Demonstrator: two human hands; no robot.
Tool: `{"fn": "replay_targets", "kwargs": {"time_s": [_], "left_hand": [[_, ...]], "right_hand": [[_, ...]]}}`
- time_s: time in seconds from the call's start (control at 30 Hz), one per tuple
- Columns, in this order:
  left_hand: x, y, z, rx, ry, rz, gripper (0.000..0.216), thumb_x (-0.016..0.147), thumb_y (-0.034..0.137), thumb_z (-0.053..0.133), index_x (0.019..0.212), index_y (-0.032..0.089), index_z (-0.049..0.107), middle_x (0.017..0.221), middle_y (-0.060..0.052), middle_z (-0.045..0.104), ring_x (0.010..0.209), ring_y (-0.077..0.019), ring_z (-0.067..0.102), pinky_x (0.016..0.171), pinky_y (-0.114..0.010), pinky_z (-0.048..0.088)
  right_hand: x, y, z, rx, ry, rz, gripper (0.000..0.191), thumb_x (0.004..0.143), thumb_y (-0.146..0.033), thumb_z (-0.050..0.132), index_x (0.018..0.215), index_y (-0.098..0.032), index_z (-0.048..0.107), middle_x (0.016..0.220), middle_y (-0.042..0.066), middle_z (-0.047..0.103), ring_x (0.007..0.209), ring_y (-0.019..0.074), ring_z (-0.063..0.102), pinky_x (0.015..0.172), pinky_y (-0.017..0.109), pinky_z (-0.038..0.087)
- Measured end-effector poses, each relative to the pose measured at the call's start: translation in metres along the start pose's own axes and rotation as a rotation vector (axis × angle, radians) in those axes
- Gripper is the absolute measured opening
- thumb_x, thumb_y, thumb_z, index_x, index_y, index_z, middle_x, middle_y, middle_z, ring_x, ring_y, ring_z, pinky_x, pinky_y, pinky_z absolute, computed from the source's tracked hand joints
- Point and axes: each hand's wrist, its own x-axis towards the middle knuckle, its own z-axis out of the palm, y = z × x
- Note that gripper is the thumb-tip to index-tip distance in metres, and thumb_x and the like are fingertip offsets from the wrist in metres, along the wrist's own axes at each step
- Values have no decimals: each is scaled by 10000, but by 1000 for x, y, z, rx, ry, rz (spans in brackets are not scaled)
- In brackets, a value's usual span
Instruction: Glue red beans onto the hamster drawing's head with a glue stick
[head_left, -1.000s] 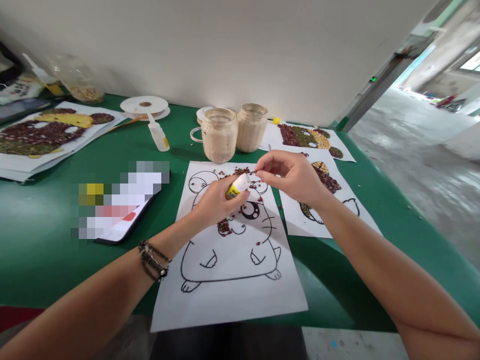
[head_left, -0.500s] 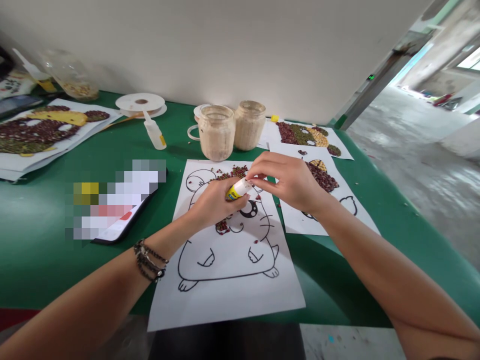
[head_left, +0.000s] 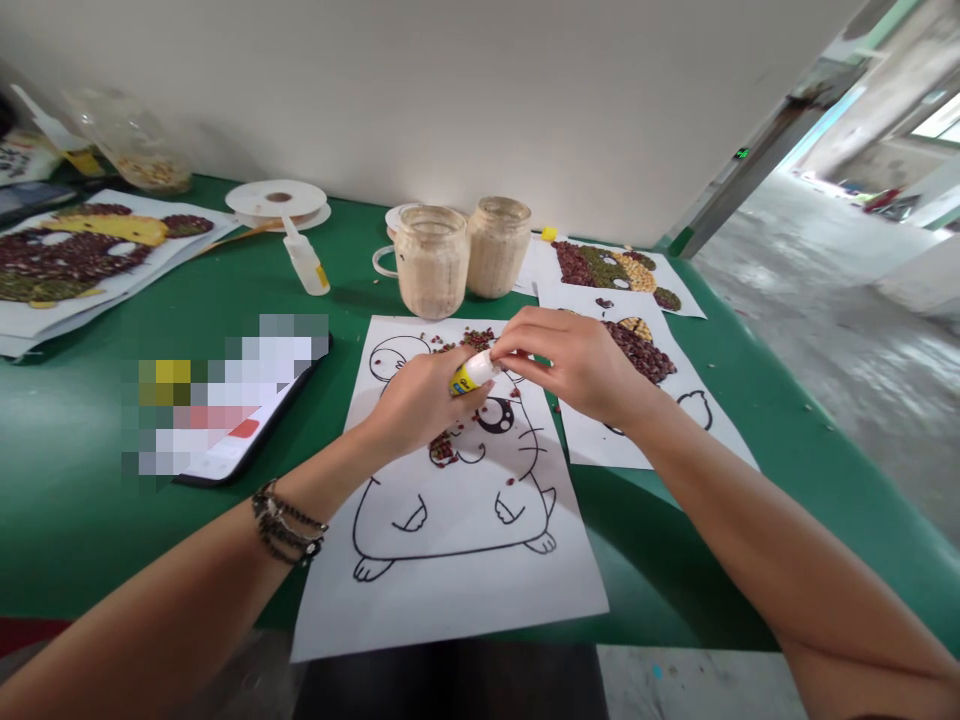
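My left hand (head_left: 426, 392) is wrapped round a small glue bottle (head_left: 471, 374) with a white top and a yellow label. My right hand (head_left: 566, 360) pinches at the bottle's white end, its thumb and fingertips together there; the nozzle itself is hidden. Both hands hover over a white sheet (head_left: 450, 610) printed with a hamster outline. Loose red and green beans (head_left: 478, 338) lie near the top of the drawing. A small patch of the same beans (head_left: 442, 450) fills part of the face beside the mouth.
A phone (head_left: 247, 420), partly blurred out, lies left. Behind stand two cloudy jars (head_left: 433, 265), another glue bottle (head_left: 306, 262) and a white spool (head_left: 276, 200). Bean pictures lie at left (head_left: 75, 255) and right (head_left: 641, 350). The green table (head_left: 847, 440) ends at right.
Hardly anything differs. Both hands stay at the glue bottle, which has shifted very slightly left, and the whole view has drifted a little.
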Motion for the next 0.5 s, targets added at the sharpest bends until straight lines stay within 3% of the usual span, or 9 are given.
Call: {"fn": "replay_targets", "kwargs": {"time_s": [0.27, 0.5], "left_hand": [[-1, 3, -4, 71, 58, 25, 132, 740, 302, 490, 708, 176, 510, 505, 52, 455, 450, -80, 384, 443, -208, 284], [0, 3, -3, 46, 67, 22, 127, 733, 298, 495, 724, 175, 525, 520, 47, 477, 465, -82, 401, 440, -203, 287]], "right_hand": [[1, -1, 0, 170, 51, 136, 65, 760, -166, 530, 745, -147, 591, 698, 10, 570, 604, 79, 494, 541, 208, 390], [0, -1, 4, 586, 18, 361, 67, 733, -201, 549, 712, -146, 582, 719, 1, 565, 571, 63, 487, 511, 200, 399]]}}
